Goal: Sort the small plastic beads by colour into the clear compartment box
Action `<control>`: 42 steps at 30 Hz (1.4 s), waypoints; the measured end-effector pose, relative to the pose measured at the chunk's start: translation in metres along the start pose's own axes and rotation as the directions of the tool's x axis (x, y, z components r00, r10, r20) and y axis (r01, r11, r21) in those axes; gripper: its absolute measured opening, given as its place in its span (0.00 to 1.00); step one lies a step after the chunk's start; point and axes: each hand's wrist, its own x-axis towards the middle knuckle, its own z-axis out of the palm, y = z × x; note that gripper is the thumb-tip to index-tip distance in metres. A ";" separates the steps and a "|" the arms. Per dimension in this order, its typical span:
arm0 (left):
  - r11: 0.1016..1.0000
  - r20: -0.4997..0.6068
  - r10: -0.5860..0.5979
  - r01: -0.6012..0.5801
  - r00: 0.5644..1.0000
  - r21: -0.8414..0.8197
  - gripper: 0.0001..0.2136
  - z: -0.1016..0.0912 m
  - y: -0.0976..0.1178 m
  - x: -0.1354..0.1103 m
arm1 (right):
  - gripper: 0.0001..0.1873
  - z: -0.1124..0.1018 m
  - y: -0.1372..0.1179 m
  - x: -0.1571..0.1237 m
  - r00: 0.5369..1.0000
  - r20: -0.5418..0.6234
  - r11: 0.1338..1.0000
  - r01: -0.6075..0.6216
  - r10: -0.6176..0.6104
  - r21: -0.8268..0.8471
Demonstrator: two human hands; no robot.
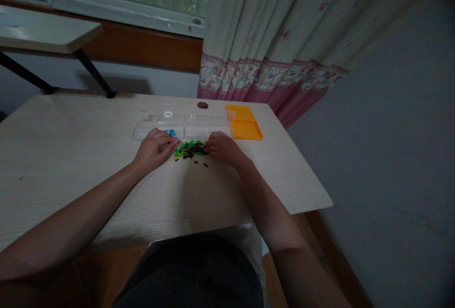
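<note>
A small pile of green, dark brown and a few yellow plastic pieces (190, 149) lies on the table between my hands. My left hand (155, 148) is at the pile's left edge, its fingers pinched together; whatever they hold is too small to make out. My right hand (221, 148) reaches the pile's right edge with fingers curled in at the brown pieces, their tips partly hidden. Behind both hands lies a clear plastic compartment box (201, 131). Some small blue pieces (171, 133) sit in its near compartment, just beyond my left fingers.
An orange two-part tray (246, 125) lies right of the clear box. A dark oval object (202, 105) is near the table's back edge. A raised shelf (50, 33) on black legs stands at back left. A patterned curtain (263, 38) hangs behind the table (88, 156).
</note>
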 end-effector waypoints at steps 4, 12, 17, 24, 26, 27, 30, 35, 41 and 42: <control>1.000 0.012 0.001 -0.001 1.000 -0.004 0.11 0.000 0.000 -0.001 | 0.10 0.001 -0.001 0.001 1.000 0.017 1.000 0.002 -0.002 0.011; 1.000 0.008 -0.006 0.006 1.000 -0.025 0.11 -0.001 0.001 -0.001 | 0.11 -0.001 -0.005 0.001 0.999 0.049 1.000 -0.019 0.020 -0.021; 1.000 0.057 0.001 0.001 0.998 -0.031 0.12 -0.001 0.002 0.002 | 0.10 0.000 -0.004 0.003 0.998 0.057 1.000 -0.007 0.008 -0.006; 0.994 0.191 0.081 -0.065 0.978 -0.090 0.12 -0.002 0.012 0.002 | 0.09 0.001 -0.004 0.003 0.997 0.060 0.999 -0.041 0.041 -0.003; 0.992 0.226 0.106 -0.087 0.968 -0.091 0.12 -0.003 0.015 0.002 | 0.09 0.000 -0.005 0.002 0.997 0.062 0.998 -0.054 0.055 -0.012; 0.991 0.235 0.114 -0.094 0.965 -0.093 0.12 -0.004 0.015 0.002 | 0.08 -0.001 -0.005 0.002 0.996 0.065 0.998 -0.061 0.062 -0.018; 0.991 0.232 0.108 -0.086 0.967 -0.103 0.13 -0.004 0.015 0.003 | 0.07 -0.003 -0.007 0.002 0.994 0.077 0.997 -0.070 0.072 -0.030; 0.991 0.205 0.081 -0.057 0.975 -0.122 0.13 -0.002 0.010 -0.001 | 0.06 -0.004 -0.010 0.003 0.994 0.078 0.997 -0.070 0.073 -0.038; 0.989 0.152 0.105 -0.086 0.983 -0.122 0.12 -0.002 0.009 -0.001 | 0.06 -0.005 -0.012 0.003 0.993 0.046 0.994 -0.105 0.107 -0.040; 0.988 0.143 0.113 -0.096 0.983 -0.117 0.11 -0.002 0.009 0.000 | 0.06 -0.005 -0.012 0.003 0.993 0.031 0.992 -0.117 0.118 -0.039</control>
